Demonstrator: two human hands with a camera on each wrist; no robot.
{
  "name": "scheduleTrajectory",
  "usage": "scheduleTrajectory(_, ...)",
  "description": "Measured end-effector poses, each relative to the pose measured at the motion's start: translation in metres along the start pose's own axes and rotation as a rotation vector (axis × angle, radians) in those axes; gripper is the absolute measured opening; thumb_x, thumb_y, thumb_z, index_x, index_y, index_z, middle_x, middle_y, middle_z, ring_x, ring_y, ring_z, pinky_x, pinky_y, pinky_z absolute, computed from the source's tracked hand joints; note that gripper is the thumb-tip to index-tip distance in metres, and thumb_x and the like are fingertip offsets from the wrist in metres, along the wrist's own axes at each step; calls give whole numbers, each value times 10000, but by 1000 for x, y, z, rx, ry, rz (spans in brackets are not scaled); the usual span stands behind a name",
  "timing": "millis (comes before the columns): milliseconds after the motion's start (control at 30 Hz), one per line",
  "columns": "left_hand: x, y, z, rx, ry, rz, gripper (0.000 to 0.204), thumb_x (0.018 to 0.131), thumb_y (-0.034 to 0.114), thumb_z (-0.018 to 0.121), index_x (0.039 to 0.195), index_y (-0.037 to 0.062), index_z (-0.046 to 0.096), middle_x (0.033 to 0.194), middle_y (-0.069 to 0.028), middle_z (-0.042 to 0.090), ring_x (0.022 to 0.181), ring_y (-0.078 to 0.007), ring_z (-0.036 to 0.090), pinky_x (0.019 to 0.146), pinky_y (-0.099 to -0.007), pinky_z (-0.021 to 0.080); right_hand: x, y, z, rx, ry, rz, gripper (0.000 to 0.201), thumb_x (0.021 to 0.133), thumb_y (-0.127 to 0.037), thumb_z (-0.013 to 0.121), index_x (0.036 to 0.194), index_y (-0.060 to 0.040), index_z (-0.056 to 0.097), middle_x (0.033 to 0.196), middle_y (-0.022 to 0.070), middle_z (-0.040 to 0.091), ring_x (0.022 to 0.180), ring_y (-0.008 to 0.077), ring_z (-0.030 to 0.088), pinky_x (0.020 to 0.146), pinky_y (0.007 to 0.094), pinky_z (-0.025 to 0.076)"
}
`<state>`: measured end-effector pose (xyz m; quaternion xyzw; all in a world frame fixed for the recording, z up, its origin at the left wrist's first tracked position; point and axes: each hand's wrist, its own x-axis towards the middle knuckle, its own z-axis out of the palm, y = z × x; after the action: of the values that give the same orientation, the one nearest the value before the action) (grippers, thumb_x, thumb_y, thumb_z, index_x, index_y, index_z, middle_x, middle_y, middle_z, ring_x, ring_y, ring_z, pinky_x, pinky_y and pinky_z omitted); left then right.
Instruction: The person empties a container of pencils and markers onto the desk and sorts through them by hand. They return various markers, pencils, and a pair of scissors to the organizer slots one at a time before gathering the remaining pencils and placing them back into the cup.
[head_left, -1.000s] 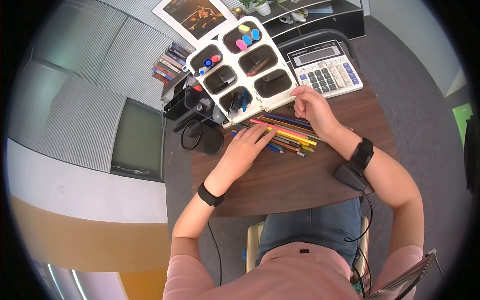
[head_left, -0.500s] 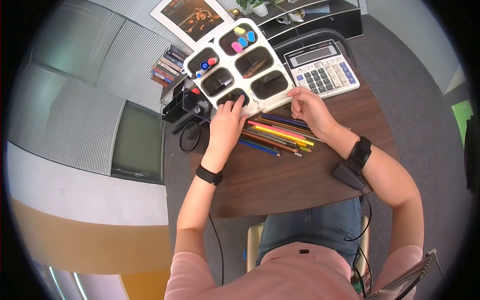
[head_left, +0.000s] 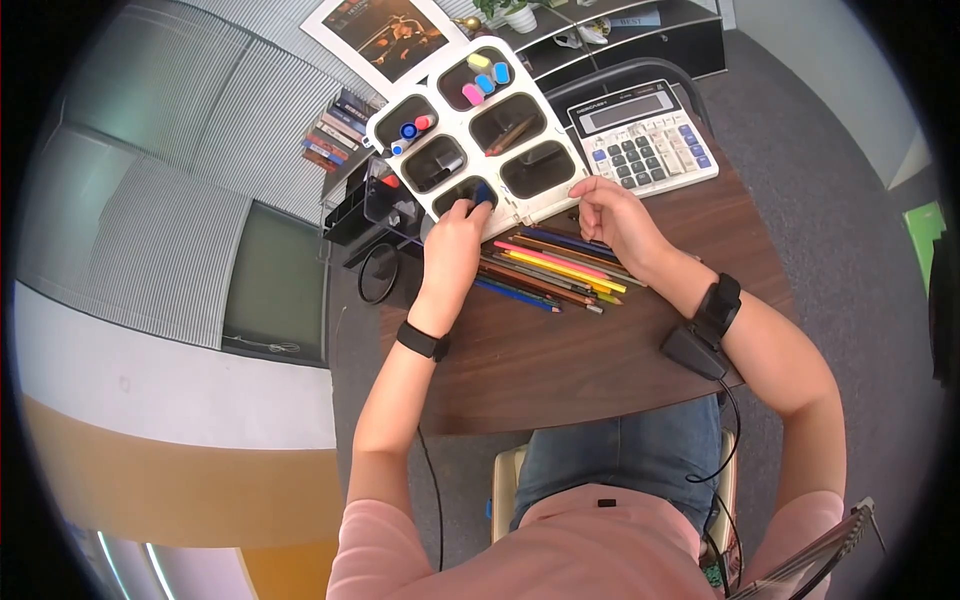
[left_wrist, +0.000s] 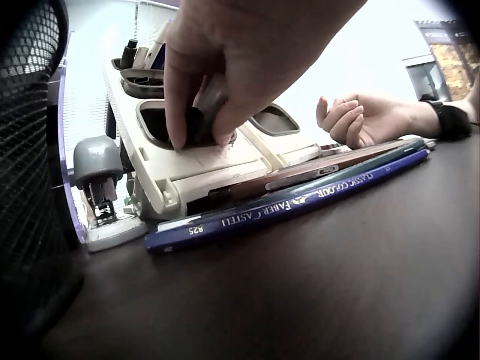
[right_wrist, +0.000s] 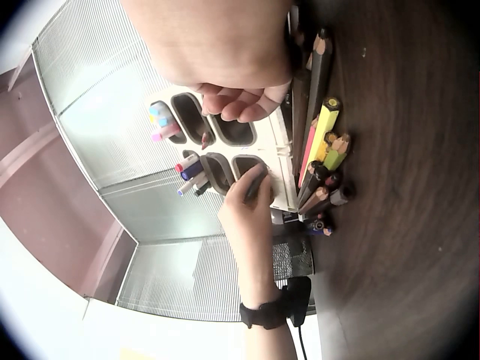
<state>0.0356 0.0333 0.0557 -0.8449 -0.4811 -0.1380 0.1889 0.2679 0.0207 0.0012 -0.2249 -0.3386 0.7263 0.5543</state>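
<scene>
My left hand (head_left: 455, 258) reaches into the near left compartment of a white organizer (head_left: 488, 173). Thumb and fingers pinch pens (left_wrist: 213, 100), mostly hidden by the hand; a blue part shows beyond the fingertips in the head view. Just right of the organizer's near edge, my right hand (head_left: 622, 230) hangs with loosely curled fingers and nothing in them. Between the two hands lie several colored pencils (head_left: 565, 268) in a loose bundle on the table, among them a blue pencil (left_wrist: 292, 199) nearest the left wrist camera.
Highlighters (head_left: 486, 84) and markers (head_left: 409, 131) stand in the far compartments. A large calculator (head_left: 645, 150) lies right of the organizer. On the left are a black mesh cup (left_wrist: 26, 150) and a grey stapler (left_wrist: 97, 161). Behind stands a framed picture (head_left: 388, 45).
The left hand has left the pencils, moved up to the organizer's near left compartment and now pinches the pens in it. The right hand has hardly moved.
</scene>
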Motion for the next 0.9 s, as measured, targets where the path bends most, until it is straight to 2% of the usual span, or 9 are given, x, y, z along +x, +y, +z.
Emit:
scheduleTrajectory(133, -11, 10, -19, 70, 5, -23, 243, 790, 15, 598, 1023, 51, 651, 1012, -146, 635, 833, -320, 645, 705, -386, 529, 0, 0, 0, -3, 7, 11, 182, 850, -100, 422, 950, -66, 570, 622, -12, 476, 608, 99, 458, 620, 232, 391)
scheduleTrajectory(333, -33, 52, -80, 67, 45, -54, 328, 736, -58, 587, 1045, 27, 656, 1078, -157, 631, 902, -321, 637, 763, -377, 525, 0, -1, -1, -17, 5, 16, 177, 862, -109, 422, 950, -71, 570, 630, -15, 471, 618, 100, 454, 630, 234, 386)
scheduleTrajectory(400, -39, 64, -93, -11, 68, 19, 333, 741, -56, 597, 1058, 27, 655, 1073, -158, 632, 931, -321, 627, 782, -369, 520, 0, -1, 0, -23, 2, 28, 176, 868, -114, 421, 952, -71, 570, 632, -16, 469, 621, 100, 452, 634, 234, 384)
scheduleTrajectory(467, -47, 71, -83, -23, 57, 68, 344, 742, -42, 590, 1074, 28, 645, 1113, -166, 606, 987, -312, 611, 793, -357, 516, 0, -1, 0, -9, 12, 26, 173, 879, -124, 422, 956, -71, 567, 634, -16, 467, 623, 100, 450, 638, 235, 379)
scheduleTrajectory(533, -57, 77, -67, 48, -36, 117, 367, 735, -27, 586, 1099, 7, 618, 1155, -171, 578, 1019, -306, 600, 814, -349, 517, 0, 0, 0, -13, 8, 23, 172, 886, -133, 424, 961, -68, 564, 630, -17, 463, 620, 101, 446, 637, 235, 376)
scheduleTrajectory(600, -67, 77, -47, 142, -29, 163, 392, 725, -13, 588, 1117, -10, 594, 1183, -166, 562, 1032, -289, 596, 810, -319, 528, 0, -1, 0, 4, 18, 19, 173, 886, -133, 423, 960, -66, 564, 628, -16, 462, 618, 101, 443, 637, 235, 376)
scheduleTrajectory(700, -69, 72, -39, 229, -76, 190, 428, 701, -9, 596, 1129, -6, 588, 1194, -148, 558, 1037, -256, 596, 763, -277, 546, 0, -1, -1, -6, 14, 16, 174, 885, -132, 423, 961, -63, 564, 625, -14, 463, 615, 104, 444, 633, 238, 377)
scheduleTrajectory(833, -68, 66, -33, 172, -77, 186, 453, 695, -15, 591, 1148, -1, 580, 1208, -147, 551, 1037, -255, 595, 758, -286, 547, 1, -1, 0, -1, 21, 26, 174, 877, -123, 425, 959, -59, 565, 625, -11, 465, 616, 107, 450, 629, 241, 382)
scheduleTrajectory(900, -67, 70, -35, 124, -129, 187, 502, 730, 51, 628, 1224, 33, 542, 1230, -152, 536, 1033, -265, 592, 749, -306, 548, 0, -2, -1, 17, 20, 36, 176, 868, -114, 425, 959, -54, 564, 628, -6, 470, 619, 111, 456, 628, 242, 385)
